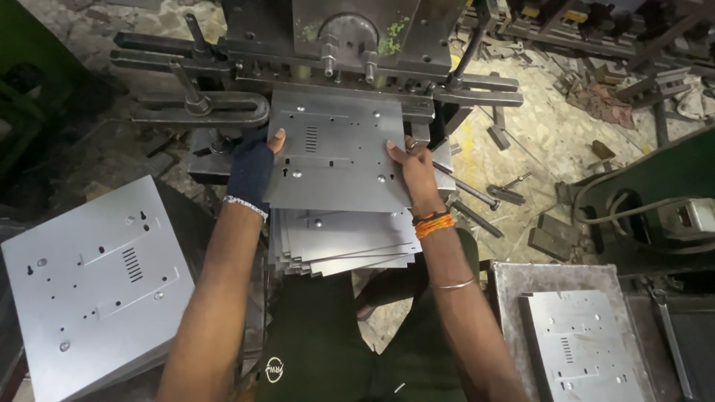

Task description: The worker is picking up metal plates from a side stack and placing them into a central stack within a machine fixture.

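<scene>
Head view | left hand, right hand fingers grasping metal plate (flat) | long axis toward press

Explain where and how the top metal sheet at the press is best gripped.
Probably by its two side edges, near the front corners, as the left hand and right hand do on the sheet: it is flat, wide and thin, and its far edge sits under the press.

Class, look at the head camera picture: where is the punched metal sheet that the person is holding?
The punched metal sheet sits centre frame, gripped between the gloved left hand and bare right hand, its far edge under the press machine, above a stack of sheets.
</scene>
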